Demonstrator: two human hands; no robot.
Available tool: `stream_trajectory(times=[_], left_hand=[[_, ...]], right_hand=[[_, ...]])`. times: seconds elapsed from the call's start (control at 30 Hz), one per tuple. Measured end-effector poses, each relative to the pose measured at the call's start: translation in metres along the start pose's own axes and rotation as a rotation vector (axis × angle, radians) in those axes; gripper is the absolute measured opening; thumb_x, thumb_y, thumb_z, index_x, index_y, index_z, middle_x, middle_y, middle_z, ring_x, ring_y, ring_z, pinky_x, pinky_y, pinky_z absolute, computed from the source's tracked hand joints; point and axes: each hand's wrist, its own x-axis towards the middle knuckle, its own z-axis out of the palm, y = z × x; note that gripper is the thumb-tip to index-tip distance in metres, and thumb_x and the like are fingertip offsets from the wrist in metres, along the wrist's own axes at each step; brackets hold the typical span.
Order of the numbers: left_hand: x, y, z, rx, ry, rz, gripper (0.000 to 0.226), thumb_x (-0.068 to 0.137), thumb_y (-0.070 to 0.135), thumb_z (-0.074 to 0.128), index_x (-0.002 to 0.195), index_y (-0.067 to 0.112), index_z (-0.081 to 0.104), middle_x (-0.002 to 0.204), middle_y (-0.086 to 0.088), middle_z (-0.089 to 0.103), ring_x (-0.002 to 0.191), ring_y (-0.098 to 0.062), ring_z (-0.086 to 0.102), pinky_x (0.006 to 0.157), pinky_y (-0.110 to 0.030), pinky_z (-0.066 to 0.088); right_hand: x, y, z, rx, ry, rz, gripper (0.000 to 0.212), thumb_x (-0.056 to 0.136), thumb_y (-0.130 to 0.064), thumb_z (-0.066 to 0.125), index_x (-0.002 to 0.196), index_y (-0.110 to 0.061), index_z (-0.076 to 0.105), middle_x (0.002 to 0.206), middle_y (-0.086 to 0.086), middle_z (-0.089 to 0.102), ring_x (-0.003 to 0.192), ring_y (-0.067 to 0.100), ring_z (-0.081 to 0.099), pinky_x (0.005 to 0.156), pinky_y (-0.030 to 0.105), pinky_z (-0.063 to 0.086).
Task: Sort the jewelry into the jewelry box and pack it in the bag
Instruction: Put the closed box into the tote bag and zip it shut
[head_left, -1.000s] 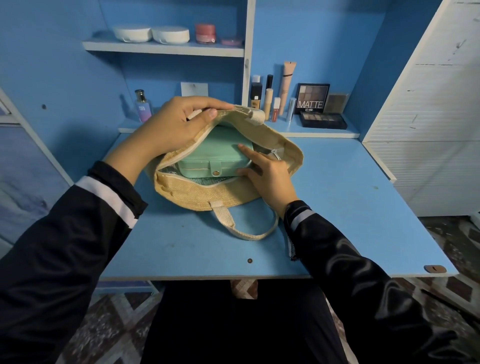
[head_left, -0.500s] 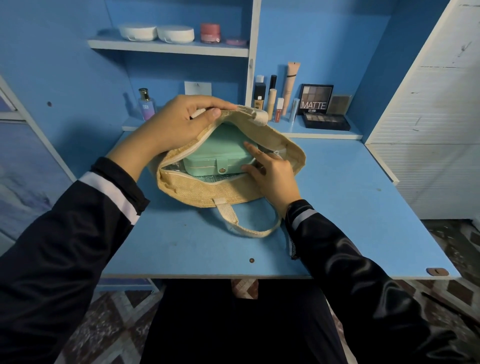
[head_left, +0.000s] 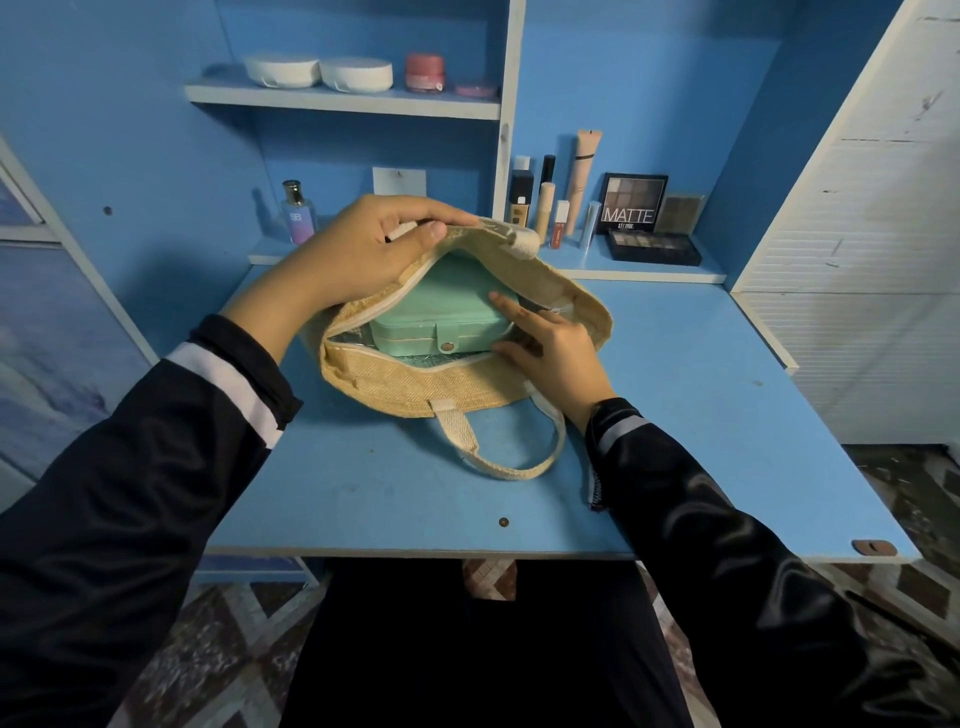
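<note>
Eyeshadow palette (head_left: 635, 204), perfume bottle (head_left: 297, 214), shelf jars (head_left: 425, 73)

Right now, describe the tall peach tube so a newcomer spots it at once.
Behind the blue desk runs a low ledge, with a row of cosmetics left of the MATTE palette. The peach tube stands in that row, taller than all its neighbours.

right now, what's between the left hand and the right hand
In the head view, the mint jewelry box lies between them, inside the open woven bag. The left hand grips its rim; the right hand touches the box.
</note>
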Motion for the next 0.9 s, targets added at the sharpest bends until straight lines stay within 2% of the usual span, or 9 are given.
stream_trajectory(times=[0.2,0.27,0.33,0.37,0.4,0.47,0.57,0.77,0.9], left_hand=[[0.0,-0.001,0.0,-0.014,-0.015,-0.017,0.028,0.103,0.02,0.049,0.119,0.039,0.063,0.12,0.026,0.062,0.119,0.012,0.051,0.1,-0.006,0.034],[0.0,-0.003,-0.001,-0.006,-0.021,-0.023,0.029,0.103,0.022,0.049,0.119,0.042,0.063,0.121,0.022,0.063,0.12,0.002,0.055,0.105,-0.017,0.038],[0.001,-0.007,-0.001,0.02,-0.02,-0.024,0.029,0.103,0.027,0.05,0.12,0.046,0.064,0.121,0.017,0.067,0.118,-0.023,0.061,0.106,-0.036,0.044],[0.001,-0.007,-0.002,0.025,-0.023,-0.021,0.029,0.103,0.029,0.05,0.119,0.047,0.064,0.121,0.014,0.068,0.117,-0.026,0.061,0.107,-0.042,0.043],[0.001,-0.007,-0.002,0.023,-0.025,-0.021,0.029,0.103,0.029,0.05,0.118,0.048,0.063,0.122,0.012,0.068,0.116,-0.02,0.062,0.109,-0.044,0.042],[0.001,-0.006,-0.003,0.007,-0.025,-0.021,0.029,0.103,0.027,0.05,0.118,0.048,0.063,0.122,0.011,0.068,0.113,-0.007,0.06,0.11,-0.037,0.04],[0.001,-0.003,-0.002,-0.004,-0.021,-0.004,0.028,0.103,0.021,0.049,0.118,0.04,0.063,0.121,0.021,0.064,0.118,0.009,0.053,0.105,-0.014,0.036],[0.002,-0.005,-0.002,-0.007,-0.019,-0.018,0.028,0.103,0.023,0.049,0.122,0.037,0.064,0.125,0.021,0.063,0.122,0.008,0.051,0.104,-0.012,0.035],[0.001,-0.003,-0.001,-0.018,-0.013,-0.007,0.026,0.103,0.022,0.049,0.12,0.035,0.064,0.122,0.022,0.063,0.117,0.014,0.051,0.099,-0.004,0.034]], right_hand=[[0.002,0.002,0.003,0.025,0.009,0.029,0.051,0.089,-0.029,0.068,0.137,-0.029,0.053,0.089,0.007,0.07,0.08,0.023,0.064,0.075,0.039,0.054],[0.002,0.002,0.002,0.025,0.02,0.023,0.049,0.09,-0.028,0.067,0.137,-0.028,0.053,0.088,0.006,0.07,0.08,0.022,0.064,0.074,0.038,0.054],[0.002,0.002,0.002,0.038,0.021,0.035,0.049,0.091,-0.028,0.066,0.137,-0.029,0.053,0.087,0.005,0.069,0.079,0.021,0.063,0.075,0.038,0.054],[0.002,0.002,0.003,0.045,0.018,0.044,0.048,0.091,-0.029,0.066,0.137,-0.03,0.053,0.085,0.004,0.069,0.079,0.021,0.063,0.075,0.039,0.054],[0.003,0.002,0.003,0.047,0.018,0.052,0.048,0.091,-0.029,0.066,0.137,-0.03,0.053,0.084,0.004,0.069,0.078,0.02,0.063,0.075,0.04,0.054],[0.003,0.003,0.004,0.054,0.021,0.062,0.047,0.092,-0.028,0.065,0.137,-0.029,0.054,0.082,0.002,0.069,0.077,0.02,0.063,0.075,0.04,0.054],[0.003,0.002,0.003,0.072,0.023,0.063,0.046,0.092,-0.027,0.065,0.137,-0.028,0.054,0.089,0.004,0.071,0.082,0.021,0.065,0.078,0.039,0.054],[-0.002,0.006,-0.002,0.028,-0.042,-0.001,0.056,0.091,-0.018,0.065,0.143,-0.025,0.047,0.09,0.007,0.071,0.082,0.025,0.066,0.077,0.042,0.055],[-0.005,0.009,-0.011,0.071,-0.065,-0.071,0.053,0.09,-0.015,0.067,0.14,-0.022,0.05,0.09,0.0,0.073,0.085,0.018,0.068,0.082,0.039,0.056]])
